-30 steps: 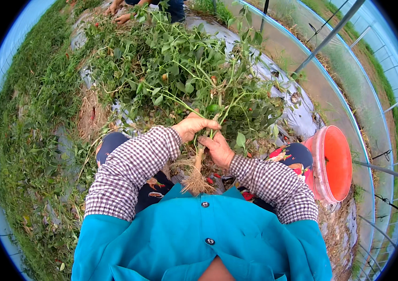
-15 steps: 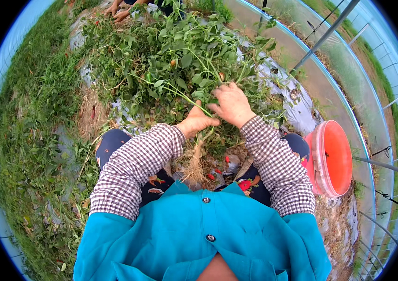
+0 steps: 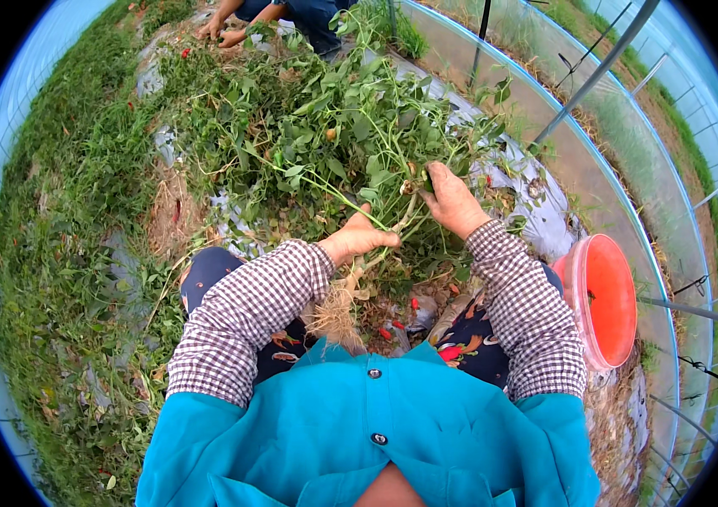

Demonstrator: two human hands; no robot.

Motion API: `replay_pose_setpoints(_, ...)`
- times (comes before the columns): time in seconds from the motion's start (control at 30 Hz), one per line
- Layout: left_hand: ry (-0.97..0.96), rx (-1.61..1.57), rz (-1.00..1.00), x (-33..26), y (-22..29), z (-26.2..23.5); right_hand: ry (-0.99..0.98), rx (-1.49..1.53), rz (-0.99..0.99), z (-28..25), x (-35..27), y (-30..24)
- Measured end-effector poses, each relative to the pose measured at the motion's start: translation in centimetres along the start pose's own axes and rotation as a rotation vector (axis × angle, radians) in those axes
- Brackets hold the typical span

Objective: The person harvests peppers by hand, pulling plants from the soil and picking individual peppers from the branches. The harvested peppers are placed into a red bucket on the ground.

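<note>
An uprooted pepper plant lies tilted across the front of me, its leafy top pointing away and its pale root clump hanging near my lap. My left hand is closed around the main stem, just above the roots. To the right of the stem, my right hand is closed among the branches. A small dark green piece shows at its fingertips; whether it is a fruit or a leaf I cannot tell. A small orange-brown pepper hangs among the leaves farther off.
At my right stands a red bucket. Several red peppers lie on the ground between my knees. Grey plastic mulch and a metal pole are on the right. Another person's hands work at the far left.
My right hand has moved right, away from my left hand, and now closes on a small dark green piece. The root clump has shifted slightly left. My left hand keeps hold of the stem.
</note>
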State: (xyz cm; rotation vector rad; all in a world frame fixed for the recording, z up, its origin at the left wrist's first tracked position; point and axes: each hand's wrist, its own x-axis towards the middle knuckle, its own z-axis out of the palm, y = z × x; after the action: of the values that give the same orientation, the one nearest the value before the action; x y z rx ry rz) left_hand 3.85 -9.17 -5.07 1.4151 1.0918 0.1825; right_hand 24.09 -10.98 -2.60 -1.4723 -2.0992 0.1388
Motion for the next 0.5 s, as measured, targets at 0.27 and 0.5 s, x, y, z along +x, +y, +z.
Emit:
replay_pose_setpoints(0.27, -0.122, -0.192, 0.014, -1.8, 0.8, -1.6, 0.073, -0.113, 0.241, -0.4, 0.6, 5.8)
replay_pose_setpoints(0.5, -0.171, -0.461, 0.058, -0.2, 1.4, -4.9, 0.62, 1.498, 0.368, -8.4, 2.1, -0.3)
